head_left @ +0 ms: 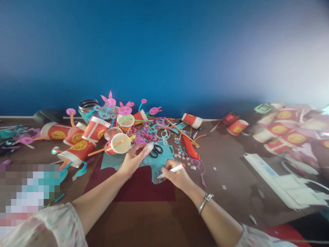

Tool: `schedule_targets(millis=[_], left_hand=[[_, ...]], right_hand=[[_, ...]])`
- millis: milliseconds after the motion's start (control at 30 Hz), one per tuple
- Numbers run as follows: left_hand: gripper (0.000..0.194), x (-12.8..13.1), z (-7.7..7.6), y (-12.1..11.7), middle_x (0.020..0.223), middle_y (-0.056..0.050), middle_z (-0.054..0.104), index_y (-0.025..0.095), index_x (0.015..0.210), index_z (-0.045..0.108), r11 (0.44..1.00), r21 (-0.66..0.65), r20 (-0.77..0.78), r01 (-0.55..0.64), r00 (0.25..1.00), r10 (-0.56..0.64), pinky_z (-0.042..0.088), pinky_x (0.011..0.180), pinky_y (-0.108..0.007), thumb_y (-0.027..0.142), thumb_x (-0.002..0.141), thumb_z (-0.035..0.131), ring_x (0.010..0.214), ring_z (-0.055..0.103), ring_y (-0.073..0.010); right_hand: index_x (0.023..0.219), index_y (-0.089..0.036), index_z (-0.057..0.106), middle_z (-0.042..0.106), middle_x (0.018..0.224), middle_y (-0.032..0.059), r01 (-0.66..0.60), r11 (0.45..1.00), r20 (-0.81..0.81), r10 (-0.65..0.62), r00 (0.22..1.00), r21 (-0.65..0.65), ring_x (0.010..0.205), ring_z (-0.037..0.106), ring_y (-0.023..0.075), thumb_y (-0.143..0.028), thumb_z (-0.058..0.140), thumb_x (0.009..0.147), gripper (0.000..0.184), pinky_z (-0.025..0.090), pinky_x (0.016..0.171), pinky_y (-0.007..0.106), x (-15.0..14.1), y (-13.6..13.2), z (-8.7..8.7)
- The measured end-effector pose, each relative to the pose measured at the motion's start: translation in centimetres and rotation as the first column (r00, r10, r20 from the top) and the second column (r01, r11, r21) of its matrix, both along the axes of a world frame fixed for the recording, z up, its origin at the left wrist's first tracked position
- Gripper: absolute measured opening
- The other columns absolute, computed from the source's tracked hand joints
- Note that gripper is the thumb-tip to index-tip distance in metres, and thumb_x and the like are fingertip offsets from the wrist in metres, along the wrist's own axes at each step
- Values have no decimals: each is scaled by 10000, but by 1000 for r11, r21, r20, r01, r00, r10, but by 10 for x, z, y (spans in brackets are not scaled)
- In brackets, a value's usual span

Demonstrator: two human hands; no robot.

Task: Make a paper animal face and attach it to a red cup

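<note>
My right hand (172, 172) is closed around a white marker (177, 168) with a red end. Its tip touches the lower corner of a light blue paper sheet (146, 168), beside pointed shapes drawn in a dark line. My left hand (133, 159) lies over the upper part of that sheet with its fingers stretched out. A pale, shiny patch shows at its fingertips, and I cannot make out what it is. Close to those fingertips are black-handled scissors (156, 151). Under the blue sheet lies a dark red sheet (113, 187).
Red paper cups (77, 151) with straws and paper animal faces crowd the left. Paper scraps (140, 139) pile up behind the sheet. A red tool (190, 148) lies right of it, near small white bits. Further right are a white power strip (272, 181) and more cups (280, 129).
</note>
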State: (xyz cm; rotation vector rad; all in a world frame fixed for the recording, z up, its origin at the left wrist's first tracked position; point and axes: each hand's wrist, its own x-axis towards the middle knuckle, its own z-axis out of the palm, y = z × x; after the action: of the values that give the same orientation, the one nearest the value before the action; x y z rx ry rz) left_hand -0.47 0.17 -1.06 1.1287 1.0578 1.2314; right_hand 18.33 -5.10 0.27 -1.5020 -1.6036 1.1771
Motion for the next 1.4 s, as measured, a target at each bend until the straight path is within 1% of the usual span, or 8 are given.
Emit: schedule_targets(millis=[233,367,467,667,800,900,1167,1400], left_hand=[[423,0,-2,1,1032,-107,669,139,1015,638,1000,9,-10,11,1000,-11,509,809,-362,433,712,670,943,621,-257],[430,0,-1,0,1013,-101,679,139,1017,637,1000,2,4,16,1000,-16,507,807,-353,437,708,673,929,628,-250],[438,1,1,0,1015,-100,681,141,1012,641,1000,-10,7,7,1000,-7,507,797,-347,437,693,685,925,631,-253],[424,1,1,0,993,-97,681,138,993,644,1000,-14,11,-5,1000,5,509,798,-346,427,687,692,918,631,-247],[413,0,-2,1,1008,-93,679,149,1003,648,1000,1,1,-1,1000,1,509,799,-345,427,699,682,927,626,-245],[400,0,-3,1,1000,-86,683,158,999,651,1000,10,1,8,1000,-8,508,801,-343,425,703,679,926,626,-241],[413,0,-1,1,999,-91,687,157,982,663,1000,0,-3,-9,1000,9,510,793,-346,438,682,693,916,632,-248],[412,0,-2,1,995,-92,687,155,991,657,1000,4,-17,0,1000,0,516,786,-347,442,696,679,917,633,-252]], right_hand=[[542,-202,411,548,411,-44,-13,1000,58,14,998,-14,375,470,89,-209,553,705,216,314,389,183,-1,-1,-3],[559,-201,425,566,409,-36,-33,998,18,34,999,-62,381,495,100,-209,551,710,197,321,390,185,0,-1,-3],[568,-202,424,578,424,-34,-7,999,-8,6,1000,-47,404,506,101,-233,541,729,201,333,403,185,0,-1,-1],[560,-201,419,564,444,-43,4,1000,29,-5,1000,7,407,498,92,-246,544,724,211,329,408,178,-1,-1,-1],[548,-203,411,548,412,-43,-22,999,40,23,999,-29,371,469,89,-231,554,706,215,301,384,181,-1,-2,-3],[560,-206,415,553,405,-46,-26,997,12,27,1000,-73,379,500,101,-248,554,703,204,315,384,182,-1,-1,-3],[569,-207,416,565,441,-39,5,1000,24,-5,1000,-11,424,523,104,-259,538,718,200,345,418,189,-2,-1,2],[562,-206,416,565,422,-35,-28,998,14,28,1000,-52,392,503,98,-246,545,713,203,328,392,185,-1,-1,-1]])
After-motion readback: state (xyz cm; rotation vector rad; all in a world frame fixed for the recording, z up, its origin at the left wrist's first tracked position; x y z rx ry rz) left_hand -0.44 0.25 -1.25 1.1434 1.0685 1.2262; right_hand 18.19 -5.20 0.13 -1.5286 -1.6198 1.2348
